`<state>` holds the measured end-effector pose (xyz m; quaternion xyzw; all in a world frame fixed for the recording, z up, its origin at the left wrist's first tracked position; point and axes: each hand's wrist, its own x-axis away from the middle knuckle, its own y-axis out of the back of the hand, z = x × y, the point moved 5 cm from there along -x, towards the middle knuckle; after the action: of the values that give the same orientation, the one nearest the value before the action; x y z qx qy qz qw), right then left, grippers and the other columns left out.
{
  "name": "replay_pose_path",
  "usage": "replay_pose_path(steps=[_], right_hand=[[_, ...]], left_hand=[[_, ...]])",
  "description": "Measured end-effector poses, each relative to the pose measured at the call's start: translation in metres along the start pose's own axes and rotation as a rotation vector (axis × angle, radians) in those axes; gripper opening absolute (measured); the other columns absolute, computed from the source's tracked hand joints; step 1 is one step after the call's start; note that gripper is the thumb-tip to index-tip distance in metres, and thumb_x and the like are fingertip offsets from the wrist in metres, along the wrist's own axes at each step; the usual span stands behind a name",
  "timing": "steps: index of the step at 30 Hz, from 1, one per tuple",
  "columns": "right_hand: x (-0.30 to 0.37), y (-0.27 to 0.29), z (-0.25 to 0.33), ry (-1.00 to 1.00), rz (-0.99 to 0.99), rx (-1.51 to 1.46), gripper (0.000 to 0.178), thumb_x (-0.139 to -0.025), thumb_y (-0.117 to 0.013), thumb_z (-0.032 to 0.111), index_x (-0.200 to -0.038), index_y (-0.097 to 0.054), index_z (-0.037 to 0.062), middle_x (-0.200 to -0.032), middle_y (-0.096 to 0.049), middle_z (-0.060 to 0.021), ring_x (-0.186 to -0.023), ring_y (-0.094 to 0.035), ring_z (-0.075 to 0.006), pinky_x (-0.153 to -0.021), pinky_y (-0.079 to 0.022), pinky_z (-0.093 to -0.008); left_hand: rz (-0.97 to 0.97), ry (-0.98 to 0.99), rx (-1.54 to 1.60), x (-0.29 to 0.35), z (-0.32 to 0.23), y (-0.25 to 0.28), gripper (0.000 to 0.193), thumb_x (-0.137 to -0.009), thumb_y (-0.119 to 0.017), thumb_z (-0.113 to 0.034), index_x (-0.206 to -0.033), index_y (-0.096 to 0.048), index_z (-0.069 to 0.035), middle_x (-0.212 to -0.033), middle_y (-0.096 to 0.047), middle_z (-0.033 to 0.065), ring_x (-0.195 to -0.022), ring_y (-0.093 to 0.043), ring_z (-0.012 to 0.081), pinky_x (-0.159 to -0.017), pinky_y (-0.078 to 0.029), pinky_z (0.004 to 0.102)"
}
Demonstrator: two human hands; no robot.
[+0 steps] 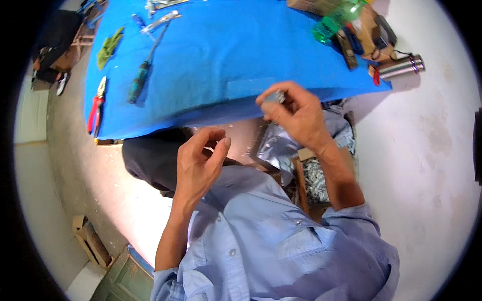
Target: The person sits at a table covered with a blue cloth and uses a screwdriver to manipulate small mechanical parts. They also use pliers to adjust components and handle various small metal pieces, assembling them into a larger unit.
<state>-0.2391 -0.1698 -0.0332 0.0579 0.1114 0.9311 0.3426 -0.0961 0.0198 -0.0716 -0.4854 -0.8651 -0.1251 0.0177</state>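
Grip of the right hand (301, 115) is closed around a small metal piece (277, 97), pinched between thumb and fingers; blur hides its exact kind. The piece appears above the near edge of the blue-covered table (216, 55), right of centre. The left hand (197, 158) sits lower and apart from it, its grip loosely curled and open, with a gap between thumb and fingertips.

Farther out, on the table's left part, lie a teal-handled screwdriver (139, 83), red-handled pliers (96, 111) near the left edge, and a crumpled green cloth (110, 47). At the right stand or lie a green bottle (329, 29) and, near the corner, a steel flask (399, 67).
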Motion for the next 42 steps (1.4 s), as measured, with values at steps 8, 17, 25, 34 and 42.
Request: replay_pose_path(steps=[8, 17, 25, 34, 42], right_hand=[[0.011, -0.097, 0.009, 0.32, 0.174, 0.103, 0.028, -0.083, -0.087, 0.009, -0.108, -0.074, 0.0038, -0.096, -0.074, -0.012, -0.08, -0.072, -0.0231, -0.068, -0.057, -0.0337], [0.014, -0.12, 0.011, 0.335, 0.268, 0.103, 0.029, -0.083, -0.086, 0.005, -0.109, -0.074, 0.0026, -0.1, -0.073, -0.0124, -0.088, -0.072, -0.0266, -0.073, -0.057, -0.0363], [0.015, -0.132, 0.007, 0.385, 0.33, 0.071, 0.028, -0.084, -0.085, 0.004, -0.11, -0.075, 0.0024, -0.1, -0.073, -0.0121, -0.09, -0.072, -0.0267, -0.074, -0.057, -0.0364], [0.016, -0.145, 0.011, 0.417, 0.444, 0.178, 0.026, -0.085, -0.083, 0.009, -0.11, -0.077, 0.0064, -0.101, -0.072, -0.0115, -0.09, -0.072, -0.0289, -0.076, -0.058, -0.0385], [0.011, -0.151, 0.012, 0.457, 0.522, 0.212, 0.026, -0.083, -0.083, 0.01, -0.109, -0.077, 0.0077, -0.101, -0.072, -0.0111, -0.088, -0.071, -0.0302, -0.075, -0.057, -0.0404]], left_hand=[[-0.236, 0.012, 0.342, 0.037, 0.003, 0.038, 0.014, -0.099, -0.076, -0.01, -0.107, -0.074, 0.001, -0.092, -0.073, 0.0027, -0.079, -0.065, 0.0069, -0.071, -0.052, 0.0222], [-0.27, 0.096, 0.52, 0.047, 0.018, 0.05, 0.009, -0.098, -0.077, -0.006, -0.104, -0.074, 0.0, -0.091, -0.071, -0.0019, -0.079, -0.059, 0.0027, -0.066, -0.046, 0.0194], [-0.242, 0.093, 0.592, 0.052, 0.029, 0.054, 0.009, -0.097, -0.077, -0.005, -0.104, -0.075, 0.0, -0.092, -0.074, 0.0015, -0.078, -0.062, 0.004, -0.066, -0.047, 0.0199], [-0.144, 0.179, 0.604, 0.054, 0.043, 0.065, 0.012, -0.093, -0.082, -0.008, -0.097, -0.073, -0.002, -0.087, -0.072, 0.0006, -0.075, -0.061, 0.0047, -0.065, -0.047, 0.0211], [-0.035, 0.241, 0.556, 0.053, 0.049, 0.077, 0.016, -0.092, -0.083, -0.014, -0.096, -0.07, -0.004, -0.083, -0.069, 0.0013, -0.07, -0.061, 0.0072, -0.064, -0.05, 0.0224]])
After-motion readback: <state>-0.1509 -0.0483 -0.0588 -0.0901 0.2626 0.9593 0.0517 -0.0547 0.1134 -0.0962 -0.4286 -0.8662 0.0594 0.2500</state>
